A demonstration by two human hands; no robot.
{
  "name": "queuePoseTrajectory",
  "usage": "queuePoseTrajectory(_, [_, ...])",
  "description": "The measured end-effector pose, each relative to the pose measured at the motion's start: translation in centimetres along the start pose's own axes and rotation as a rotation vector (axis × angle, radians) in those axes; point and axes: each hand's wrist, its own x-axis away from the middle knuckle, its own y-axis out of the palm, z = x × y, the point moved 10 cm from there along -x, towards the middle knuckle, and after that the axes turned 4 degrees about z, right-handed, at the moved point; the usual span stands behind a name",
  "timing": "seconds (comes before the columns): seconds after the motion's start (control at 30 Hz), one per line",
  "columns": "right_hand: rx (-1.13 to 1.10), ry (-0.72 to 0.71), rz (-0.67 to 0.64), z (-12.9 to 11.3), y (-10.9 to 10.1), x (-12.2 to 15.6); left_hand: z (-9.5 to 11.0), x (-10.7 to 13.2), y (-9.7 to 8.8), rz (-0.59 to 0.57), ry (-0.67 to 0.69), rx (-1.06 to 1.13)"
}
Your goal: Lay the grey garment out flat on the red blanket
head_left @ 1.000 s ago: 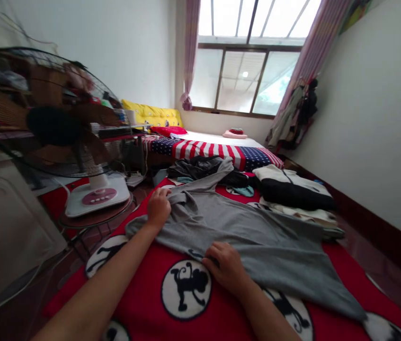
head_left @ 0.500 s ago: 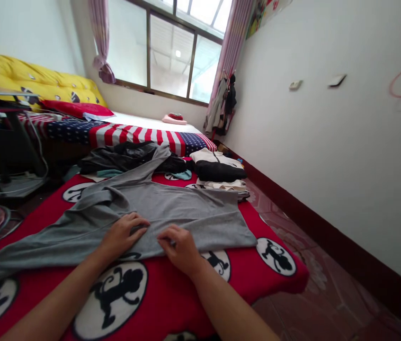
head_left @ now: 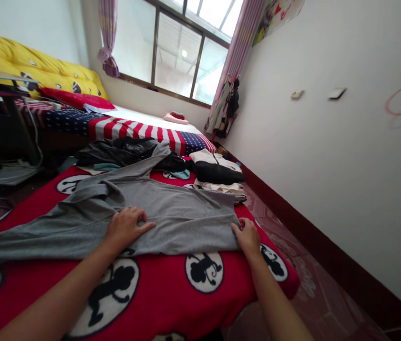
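Note:
A grey long-sleeved shirt [head_left: 179, 213] lies spread across a red blanket [head_left: 172, 293] with round monkey patches. One sleeve stretches to the left edge of the view, and another reaches toward the back over dark clothes. My left hand [head_left: 127, 229] rests on the near middle of the shirt, thumb stretched out and fingers loosely bent apart from it. At the shirt's right-hand hem is my right hand [head_left: 248, 237], its thumb and fingers closed around the fabric edge; part of the hem is hidden behind them.
Behind the shirt lie a pile of dark clothes [head_left: 122, 154] and a stack of folded garments topped by a white-and-black jacket [head_left: 216, 168]. A bed [head_left: 132, 130] stands farther back. To the right are tiled floor and a white wall [head_left: 328, 156].
My right hand has moved right from the shirt's near middle to its hem, where the edge now sits slightly further in. My left hand stays on the shirt, its thumb spread wider.

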Motion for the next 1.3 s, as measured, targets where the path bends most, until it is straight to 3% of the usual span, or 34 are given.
queuePoseTrajectory(0.23, [-0.002, 0.026, -0.056, -0.5, 0.0, -0.2, 0.0, 0.1, -0.2, 0.02, 0.012, -0.003])
queuePoseTrajectory(0.4, [-0.455, 0.151, -0.102, -0.3, 0.2, 0.3, 0.1, 0.1, -0.2, 0.004, -0.001, -0.005])
queuePoseTrajectory(0.6, [-0.763, 0.306, -0.269, 0.9, 1.1, 1.0, 0.1, 0.2, -0.5, 0.026, -0.004, 0.01])
queuePoseTrajectory(0.87, [-0.533, 0.328, -0.236, 3.9, 0.2, 0.9, -0.1, 0.1, -0.2, 0.027, -0.002, 0.015])
queuePoseTrajectory(1.1, [-0.539, 0.297, -0.319, 3.2, 2.2, 0.7, 0.5, 0.3, -0.7, 0.045, 0.022, 0.004])
queuePoseTrajectory(1.2, [-0.467, 0.229, -0.328, 2.7, 1.8, 0.3, 2.3, 0.7, -0.8, 0.033, 0.174, 0.093])
queuePoseTrajectory(1.3, [-0.131, 0.07, -0.302, 1.0, 0.5, -0.6, 4.2, 1.5, -0.5, -0.044, 0.344, 0.247])
